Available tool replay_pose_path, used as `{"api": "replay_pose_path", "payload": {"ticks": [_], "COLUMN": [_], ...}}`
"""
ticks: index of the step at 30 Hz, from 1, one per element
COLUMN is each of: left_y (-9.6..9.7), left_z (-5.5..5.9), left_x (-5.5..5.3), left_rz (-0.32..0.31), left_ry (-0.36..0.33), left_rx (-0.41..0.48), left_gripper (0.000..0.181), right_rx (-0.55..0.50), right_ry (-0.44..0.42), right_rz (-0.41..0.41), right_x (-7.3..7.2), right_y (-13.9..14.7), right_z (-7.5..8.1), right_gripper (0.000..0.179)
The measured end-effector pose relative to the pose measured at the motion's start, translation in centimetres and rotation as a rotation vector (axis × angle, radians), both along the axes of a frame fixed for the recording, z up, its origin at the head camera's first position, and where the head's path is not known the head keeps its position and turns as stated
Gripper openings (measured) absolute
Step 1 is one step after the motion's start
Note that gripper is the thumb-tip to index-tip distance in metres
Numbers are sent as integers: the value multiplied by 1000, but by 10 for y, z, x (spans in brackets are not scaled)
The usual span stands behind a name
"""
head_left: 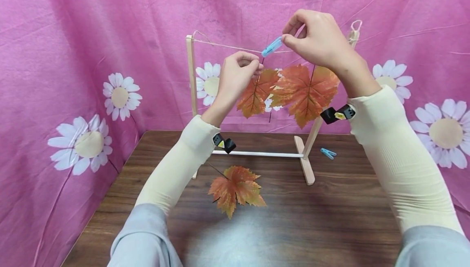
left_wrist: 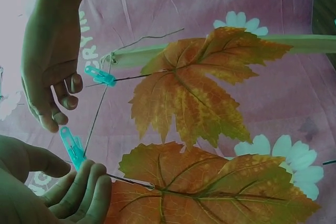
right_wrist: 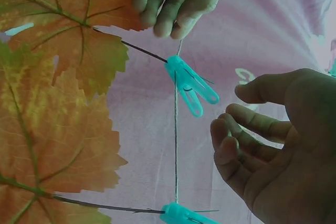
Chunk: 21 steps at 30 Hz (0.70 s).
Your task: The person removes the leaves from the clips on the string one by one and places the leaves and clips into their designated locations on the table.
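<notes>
A blue clothespin clips the dark stem of the left maple leaf to a string. My right hand is beside its handle end; in the right wrist view a gap shows between the fingers and the clothespin. Just below it, my left hand is close to the stem, thumb and fingers apart, nothing gripped. A second maple leaf hangs to the right, its stem under another clothespin, which my right hand hides in the head view.
The string runs between the posts of a wooden stand with a white lower bar. On the brown table lie a third maple leaf and a blue clothespin. A pink flowered curtain hangs behind.
</notes>
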<state>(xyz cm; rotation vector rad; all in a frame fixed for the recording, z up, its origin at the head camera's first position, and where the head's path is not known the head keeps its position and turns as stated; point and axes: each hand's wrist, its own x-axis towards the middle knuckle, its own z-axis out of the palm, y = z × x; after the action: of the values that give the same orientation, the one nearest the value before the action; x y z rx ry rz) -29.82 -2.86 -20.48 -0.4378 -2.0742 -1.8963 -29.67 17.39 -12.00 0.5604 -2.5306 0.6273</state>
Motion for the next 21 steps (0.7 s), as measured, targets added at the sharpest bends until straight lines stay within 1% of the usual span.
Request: {"api": "replay_pose_path", "payload": {"ticks": [3, 9, 11, 13, 16, 21], "left_y": [2, 6, 7, 8, 11, 15], "left_z": [3, 7, 7, 6, 5, 3], "left_x": [-3, -8, -11, -13, -16, -19], "left_rz": [33, 161, 183, 185, 173, 150], "left_ry": [-10, -40, -39, -36, -44, -45], "left_rx": [-27, -161, -182, -186, -185, -178], "left_gripper": [17, 17, 17, 18, 19, 20], "right_rx": [25, 112, 135, 149, 154, 147], "right_ry": [-59, -179, -205, -224, -230, -200], "right_rz": [-2, 11, 23, 27, 25, 18], "right_x": [-4, -11, -13, -15, -18, -21], "right_y": [-1, -2, -3, -5, -7, -7], "right_z": [5, 12, 13, 13, 12, 10], "right_gripper": [38, 50, 53, 54, 53, 47]}}
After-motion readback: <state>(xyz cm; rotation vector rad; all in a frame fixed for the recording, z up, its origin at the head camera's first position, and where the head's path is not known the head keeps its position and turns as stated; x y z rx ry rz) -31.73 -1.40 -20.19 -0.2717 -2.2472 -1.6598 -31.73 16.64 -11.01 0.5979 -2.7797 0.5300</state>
